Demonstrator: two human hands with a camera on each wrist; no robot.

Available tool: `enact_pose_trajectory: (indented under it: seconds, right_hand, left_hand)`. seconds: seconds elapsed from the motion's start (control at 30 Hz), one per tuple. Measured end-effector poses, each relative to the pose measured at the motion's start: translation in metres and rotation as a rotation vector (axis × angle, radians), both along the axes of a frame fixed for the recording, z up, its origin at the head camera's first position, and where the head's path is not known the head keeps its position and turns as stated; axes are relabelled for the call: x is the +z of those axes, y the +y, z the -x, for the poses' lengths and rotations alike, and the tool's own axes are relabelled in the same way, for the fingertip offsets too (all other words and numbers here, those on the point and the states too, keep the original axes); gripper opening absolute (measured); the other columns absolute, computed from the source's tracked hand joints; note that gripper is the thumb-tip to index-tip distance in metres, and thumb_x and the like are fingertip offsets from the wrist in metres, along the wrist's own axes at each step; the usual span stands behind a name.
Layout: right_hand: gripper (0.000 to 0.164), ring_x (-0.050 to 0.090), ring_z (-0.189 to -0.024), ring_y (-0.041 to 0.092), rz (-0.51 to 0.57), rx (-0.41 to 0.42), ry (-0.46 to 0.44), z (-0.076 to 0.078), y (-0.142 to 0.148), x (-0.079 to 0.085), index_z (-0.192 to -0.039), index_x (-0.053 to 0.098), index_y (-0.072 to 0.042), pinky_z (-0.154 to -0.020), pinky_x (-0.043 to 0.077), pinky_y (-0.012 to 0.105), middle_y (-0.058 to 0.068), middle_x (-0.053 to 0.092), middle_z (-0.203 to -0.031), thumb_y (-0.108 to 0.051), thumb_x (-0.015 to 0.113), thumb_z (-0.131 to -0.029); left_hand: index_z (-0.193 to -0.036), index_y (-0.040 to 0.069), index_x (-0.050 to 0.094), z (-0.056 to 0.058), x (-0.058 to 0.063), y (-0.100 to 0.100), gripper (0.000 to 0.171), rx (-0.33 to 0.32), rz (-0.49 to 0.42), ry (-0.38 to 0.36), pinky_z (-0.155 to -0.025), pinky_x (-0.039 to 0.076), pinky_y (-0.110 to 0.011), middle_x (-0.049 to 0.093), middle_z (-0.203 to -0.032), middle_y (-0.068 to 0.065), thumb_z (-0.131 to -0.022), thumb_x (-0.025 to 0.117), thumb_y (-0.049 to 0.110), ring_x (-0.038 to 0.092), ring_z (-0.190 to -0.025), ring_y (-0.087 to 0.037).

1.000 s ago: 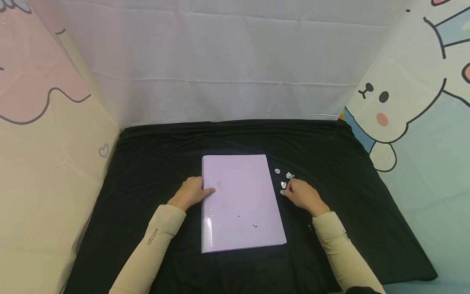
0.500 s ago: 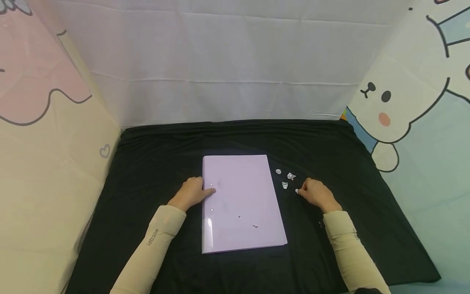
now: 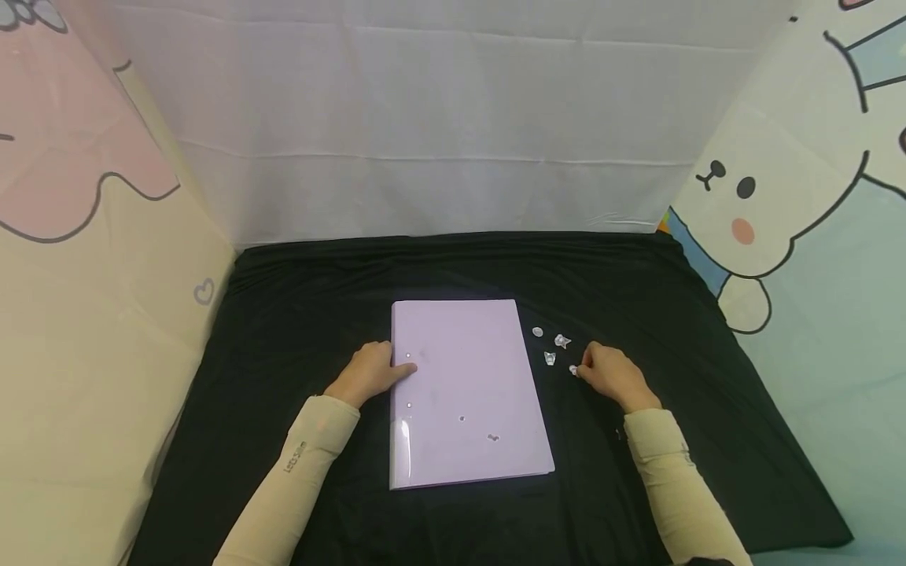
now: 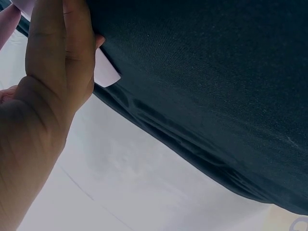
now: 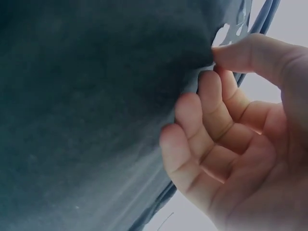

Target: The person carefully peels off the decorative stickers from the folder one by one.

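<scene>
A light purple binder [image 3: 467,346] lies flat on the black cloth in the head view. My left hand [image 3: 364,374] holds its left spine edge, thumb on the cover and fingers along the side; the left wrist view shows a binder corner [image 4: 107,72] past those fingers. To the binder's right, my right hand [image 3: 614,373] pinches a small shiny whitish piece [image 3: 573,369] at the cloth, its exact kind too small to tell. Near it lie a round clear piece [image 3: 538,332], a pointed clear piece [image 3: 562,341] and a clear piece with two tips [image 3: 550,358].
Black cloth [image 3: 318,299] covers the table. A white sheet [image 3: 453,118] hangs behind. Printed cartoon curtains stand at the left [image 3: 106,314] and right [image 3: 835,314]. Small marks or holes show on the binder's cover.
My right hand has shifted to the right with the small whitish piece, away from the other clear pieces, and then stayed nearly still. My left hand keeps its place on the binder.
</scene>
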State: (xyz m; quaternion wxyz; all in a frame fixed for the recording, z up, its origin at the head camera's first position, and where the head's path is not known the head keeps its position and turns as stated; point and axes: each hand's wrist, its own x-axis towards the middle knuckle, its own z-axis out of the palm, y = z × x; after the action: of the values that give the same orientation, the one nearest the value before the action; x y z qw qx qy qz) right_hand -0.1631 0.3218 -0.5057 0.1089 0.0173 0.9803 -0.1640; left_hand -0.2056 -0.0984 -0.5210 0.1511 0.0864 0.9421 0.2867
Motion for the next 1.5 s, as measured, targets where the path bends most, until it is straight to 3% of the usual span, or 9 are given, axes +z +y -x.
enact_pose_trajectory:
  seconds: [0.3, 0.6, 0.83, 1.13, 1.5]
  right_hand:
    - [0.013, 0.052, -0.062, 0.021, -0.045, 0.04, 0.107, -0.003, -0.013, 0.002, -0.094, 0.06, -0.005, -0.054, 0.044, 0.039, 0.005, 0.056, -0.075, -0.017, 0.065, -0.092]
    - [0.009, 0.051, -0.064, 0.013, 0.051, 0.262, 0.224, -0.019, -0.07, 0.001, -0.092, 0.065, -0.01, -0.058, 0.046, 0.03, -0.003, 0.055, -0.075, -0.014, 0.072, -0.09]
    - [0.007, 0.052, -0.071, 0.009, 0.057, 0.396, 0.28, -0.027, -0.118, -0.002, -0.09, 0.065, -0.015, -0.066, 0.05, 0.028, -0.007, 0.057, -0.079, -0.014, 0.073, -0.09]
    - [0.006, 0.055, -0.074, 0.01, 0.071, 0.537, 0.266, -0.037, -0.159, -0.006, -0.093, 0.066, -0.016, -0.068, 0.051, 0.028, -0.006, 0.06, -0.082, -0.019, 0.07, -0.09]
    - [0.008, 0.058, -0.073, 0.011, 0.022, 0.624, 0.283, -0.047, -0.171, -0.009, -0.093, 0.07, -0.014, -0.07, 0.051, 0.027, -0.004, 0.064, -0.083, -0.019, 0.075, -0.09]
  left_hand:
    - [-0.109, -0.01, 0.061, -0.001, 0.0, 0.001, 0.05, 0.004, -0.01, -0.005, -0.055, 0.048, -0.031, 0.057, -0.074, -0.01, -0.091, 0.075, 0.035, 0.059, -0.062, -0.02]
    - [-0.109, -0.01, 0.061, 0.002, -0.001, 0.001, 0.05, -0.001, -0.005, 0.006, -0.055, 0.048, -0.031, 0.057, -0.074, -0.01, -0.091, 0.075, 0.035, 0.059, -0.063, -0.02]
    - [-0.107, -0.01, 0.061, 0.002, 0.0, 0.001, 0.05, 0.0, -0.003, 0.007, -0.055, 0.048, -0.031, 0.056, -0.074, -0.01, -0.091, 0.075, 0.036, 0.058, -0.062, -0.02]
    - [-0.108, -0.01, 0.062, 0.001, -0.003, 0.001, 0.05, -0.007, -0.006, 0.013, -0.054, 0.047, -0.031, 0.056, -0.073, -0.009, -0.091, 0.075, 0.035, 0.058, -0.062, -0.02]
    - [-0.111, -0.011, 0.061, -0.001, -0.001, 0.001, 0.052, 0.001, -0.004, 0.005, -0.055, 0.049, -0.032, 0.058, -0.074, -0.01, -0.091, 0.076, 0.035, 0.059, -0.062, -0.02]
